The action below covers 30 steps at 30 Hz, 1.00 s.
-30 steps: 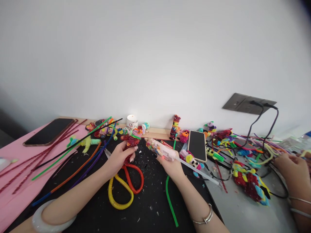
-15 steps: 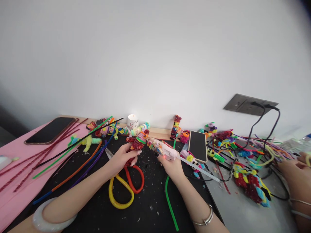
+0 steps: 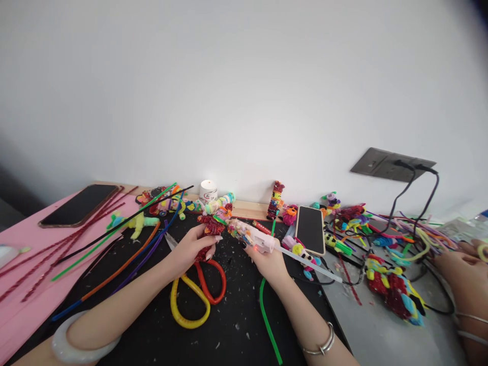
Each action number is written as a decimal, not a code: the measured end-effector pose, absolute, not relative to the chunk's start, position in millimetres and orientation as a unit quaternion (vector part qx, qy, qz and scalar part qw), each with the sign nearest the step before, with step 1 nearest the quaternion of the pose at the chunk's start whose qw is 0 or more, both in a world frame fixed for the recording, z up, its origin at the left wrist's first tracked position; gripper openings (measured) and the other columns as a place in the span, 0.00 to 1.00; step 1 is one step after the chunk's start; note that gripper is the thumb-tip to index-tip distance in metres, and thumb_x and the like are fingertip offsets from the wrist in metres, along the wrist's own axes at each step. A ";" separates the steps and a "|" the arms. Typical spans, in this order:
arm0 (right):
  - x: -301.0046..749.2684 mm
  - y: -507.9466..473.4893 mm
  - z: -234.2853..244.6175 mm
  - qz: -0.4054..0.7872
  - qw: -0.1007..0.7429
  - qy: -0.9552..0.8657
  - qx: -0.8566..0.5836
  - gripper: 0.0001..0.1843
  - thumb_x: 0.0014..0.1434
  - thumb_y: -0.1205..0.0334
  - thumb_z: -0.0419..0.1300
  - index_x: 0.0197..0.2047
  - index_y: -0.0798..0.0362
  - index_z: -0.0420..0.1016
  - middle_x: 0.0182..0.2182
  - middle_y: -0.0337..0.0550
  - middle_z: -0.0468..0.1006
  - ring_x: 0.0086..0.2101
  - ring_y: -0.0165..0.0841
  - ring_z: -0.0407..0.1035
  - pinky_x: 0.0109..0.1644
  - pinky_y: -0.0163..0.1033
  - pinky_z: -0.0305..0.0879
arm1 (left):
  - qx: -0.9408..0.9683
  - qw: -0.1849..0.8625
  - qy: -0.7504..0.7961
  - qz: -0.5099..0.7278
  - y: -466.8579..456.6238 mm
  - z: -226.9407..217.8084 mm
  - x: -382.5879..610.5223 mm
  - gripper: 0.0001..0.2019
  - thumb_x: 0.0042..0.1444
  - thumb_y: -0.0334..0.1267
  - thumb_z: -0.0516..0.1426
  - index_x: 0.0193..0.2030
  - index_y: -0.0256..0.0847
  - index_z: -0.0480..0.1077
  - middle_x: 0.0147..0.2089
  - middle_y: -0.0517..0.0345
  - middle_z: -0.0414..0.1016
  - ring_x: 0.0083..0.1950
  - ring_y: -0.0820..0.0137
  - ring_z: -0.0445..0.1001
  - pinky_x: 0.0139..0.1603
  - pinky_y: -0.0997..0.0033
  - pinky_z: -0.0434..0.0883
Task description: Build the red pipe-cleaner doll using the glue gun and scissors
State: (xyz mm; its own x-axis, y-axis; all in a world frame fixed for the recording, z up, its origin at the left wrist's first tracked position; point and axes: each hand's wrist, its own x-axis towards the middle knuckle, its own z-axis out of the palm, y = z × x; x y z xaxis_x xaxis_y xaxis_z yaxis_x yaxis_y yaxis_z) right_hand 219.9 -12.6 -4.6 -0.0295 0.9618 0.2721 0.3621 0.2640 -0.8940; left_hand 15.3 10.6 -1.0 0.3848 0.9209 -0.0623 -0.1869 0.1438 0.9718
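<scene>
My left hand (image 3: 196, 246) is closed on a dark red tinsel pipe-cleaner figure (image 3: 211, 227) with a multicoloured top. In my right hand (image 3: 267, 262) is a white hot glue gun (image 3: 259, 238), its red light lit and a long clear glue stick (image 3: 308, 263) sticking out behind. The gun's nozzle end, crusted with coloured bits, points left at the figure; whether it touches cannot be told. Below my left hand lie scissors (image 3: 190, 302) with one yellow and one red handle loop, blades partly hidden. A green pipe cleaner (image 3: 269, 320) runs below my right hand.
A dark phone (image 3: 82, 204) and red tinsel stems (image 3: 57, 249) lie on the pink surface at left. A paper cup (image 3: 208, 190) stands by the wall. At right are another phone (image 3: 310, 230), several pipe-cleaner figures (image 3: 394, 290), cables plugged into a socket (image 3: 392, 163), and another person's hands (image 3: 461, 269).
The glue gun has shifted slightly left in my right hand, its nozzle nearer the figure's top. My left hand stays almost still. The other person's hands moved slightly.
</scene>
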 end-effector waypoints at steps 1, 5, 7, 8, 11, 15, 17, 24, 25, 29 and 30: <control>219.9 -12.7 -4.1 0.317 0.470 -0.642 -0.516 0.05 0.50 0.61 0.61 0.29 0.53 0.76 0.23 0.38 0.75 0.22 0.30 0.64 0.27 0.35 0.63 | 0.505 0.662 0.364 0.418 10.9 -1.1 15.3 0.08 0.54 0.39 0.58 0.30 0.40 0.62 0.14 0.70 0.62 0.17 0.78 0.56 0.24 0.74 0.54; 220.5 -12.5 -1.7 0.290 0.487 -0.645 -0.513 0.06 0.51 0.61 0.61 0.29 0.53 0.77 0.24 0.40 0.77 0.24 0.32 0.67 0.29 0.36 0.66 | 0.515 0.659 0.359 0.414 11.9 -2.5 15.0 0.09 0.55 0.40 0.58 0.30 0.40 0.62 0.15 0.70 0.61 0.17 0.78 0.56 0.24 0.74 0.54; 221.0 -11.9 -1.2 0.284 0.496 -0.645 -0.506 0.07 0.51 0.60 0.60 0.32 0.53 0.78 0.27 0.41 0.79 0.27 0.34 0.70 0.32 0.37 0.68 | 0.516 0.660 0.359 0.411 12.2 -3.3 14.9 0.09 0.54 0.40 0.58 0.30 0.40 0.62 0.15 0.70 0.61 0.17 0.78 0.56 0.24 0.74 0.53; 221.2 -11.6 -1.3 0.282 0.499 -0.646 -0.504 0.08 0.52 0.60 0.60 0.33 0.53 0.78 0.28 0.42 0.79 0.27 0.34 0.70 0.32 0.37 0.68 | 0.516 0.661 0.360 0.410 12.4 -3.6 14.9 0.09 0.54 0.40 0.58 0.30 0.40 0.62 0.15 0.70 0.61 0.17 0.78 0.56 0.24 0.74 0.52; 221.3 -11.4 -2.2 0.277 0.495 -0.651 -0.504 0.06 0.51 0.59 0.60 0.29 0.52 0.77 0.24 0.40 0.78 0.25 0.34 0.69 0.30 0.37 0.68 | 0.511 0.664 0.362 0.409 12.3 -2.9 15.1 0.09 0.54 0.39 0.58 0.30 0.39 0.62 0.15 0.70 0.61 0.17 0.79 0.56 0.23 0.74 0.51; 220.6 -11.9 -2.8 0.286 0.467 -0.661 -0.513 0.07 0.50 0.59 0.61 0.27 0.52 0.76 0.22 0.39 0.76 0.23 0.32 0.67 0.28 0.36 0.67 | 0.507 0.663 0.362 0.416 11.0 0.6 15.9 0.10 0.53 0.39 0.59 0.30 0.39 0.61 0.14 0.70 0.61 0.17 0.79 0.57 0.23 0.74 0.51; 220.8 -11.7 -2.5 0.288 0.458 -0.661 -0.520 0.06 0.50 0.60 0.61 0.28 0.53 0.77 0.22 0.39 0.76 0.22 0.32 0.67 0.27 0.36 0.67 | 0.507 0.661 0.363 0.417 10.4 2.1 16.2 0.10 0.52 0.39 0.59 0.29 0.39 0.60 0.14 0.70 0.61 0.17 0.79 0.57 0.23 0.74 0.50; 221.7 -10.7 -0.8 0.303 0.474 -0.656 -0.503 0.12 0.51 0.62 0.61 0.39 0.54 0.78 0.36 0.46 0.81 0.38 0.40 0.75 0.42 0.42 0.72 | 0.499 0.670 0.363 0.413 9.7 3.6 15.9 0.10 0.51 0.39 0.59 0.31 0.39 0.62 0.14 0.70 0.62 0.17 0.79 0.58 0.22 0.74 0.50; 221.4 -10.8 -0.7 0.306 0.471 -0.658 -0.502 0.12 0.51 0.62 0.61 0.40 0.54 0.78 0.37 0.46 0.81 0.39 0.41 0.75 0.43 0.42 0.72 | 0.499 0.668 0.364 0.414 9.8 3.7 15.9 0.10 0.51 0.39 0.59 0.31 0.39 0.61 0.14 0.70 0.62 0.17 0.79 0.58 0.22 0.74 0.51; 220.8 -11.3 -0.9 0.315 0.463 -0.660 -0.501 0.15 0.51 0.62 0.61 0.43 0.53 0.78 0.40 0.46 0.81 0.42 0.41 0.75 0.44 0.42 0.72 | 0.500 0.666 0.366 0.415 10.2 4.0 16.1 0.10 0.51 0.39 0.59 0.31 0.39 0.61 0.14 0.70 0.61 0.16 0.79 0.57 0.21 0.74 0.50; 220.9 -11.4 -0.8 0.312 0.464 -0.659 -0.503 0.15 0.51 0.62 0.61 0.43 0.54 0.78 0.41 0.46 0.81 0.43 0.41 0.75 0.45 0.42 0.72 | 0.500 0.667 0.365 0.414 10.3 3.9 16.1 0.10 0.51 0.39 0.59 0.31 0.39 0.62 0.14 0.70 0.62 0.16 0.79 0.57 0.21 0.74 0.50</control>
